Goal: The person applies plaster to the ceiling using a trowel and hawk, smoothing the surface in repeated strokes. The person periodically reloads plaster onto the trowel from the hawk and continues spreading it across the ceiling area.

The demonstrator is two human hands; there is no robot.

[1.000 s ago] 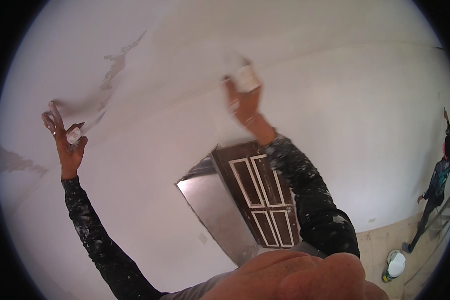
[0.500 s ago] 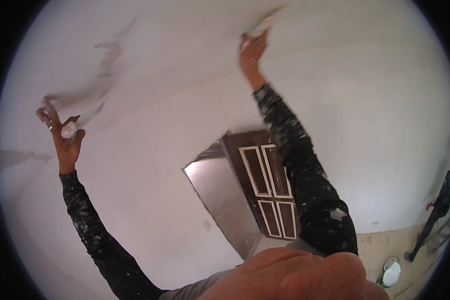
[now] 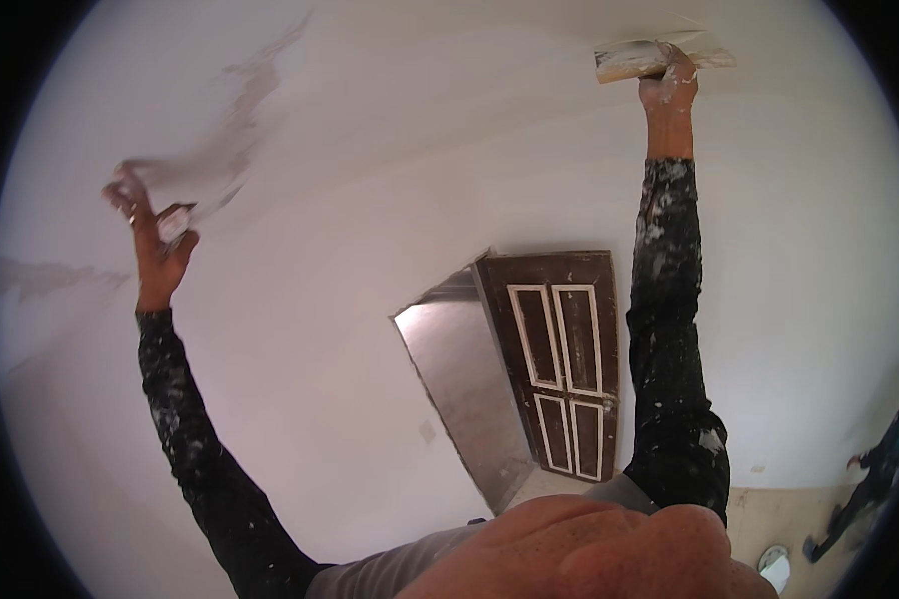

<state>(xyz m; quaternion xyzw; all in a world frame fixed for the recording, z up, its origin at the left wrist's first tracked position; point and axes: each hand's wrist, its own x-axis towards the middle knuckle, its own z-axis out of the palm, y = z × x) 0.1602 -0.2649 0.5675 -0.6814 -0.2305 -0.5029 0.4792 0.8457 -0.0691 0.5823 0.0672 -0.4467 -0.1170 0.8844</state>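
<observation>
The left hand [image 3: 158,245] pinches the whitish handle of a scraper [image 3: 176,224] between thumb and forefinger, its other fingers stretched upward and slightly blurred; the thin blade points away to the right of that hand. The right hand [image 3: 672,84], raised higher, is closed around a wide, flat trowel [image 3: 624,64] smeared with pale paste, which spreads to both sides of the fist at the pale surface [image 3: 449,80]; whether it touches there I cannot tell. Grey-brown patches [image 3: 258,88] mark that surface above and right of the left hand. Below and between the hands, a dark panelled door [image 3: 561,349] stands open beside a doorway [image 3: 459,374]. Far below the right hand, off to its right, are a white-topped bucket [image 3: 775,567] and a partly visible co-worker [image 3: 867,484]
</observation>
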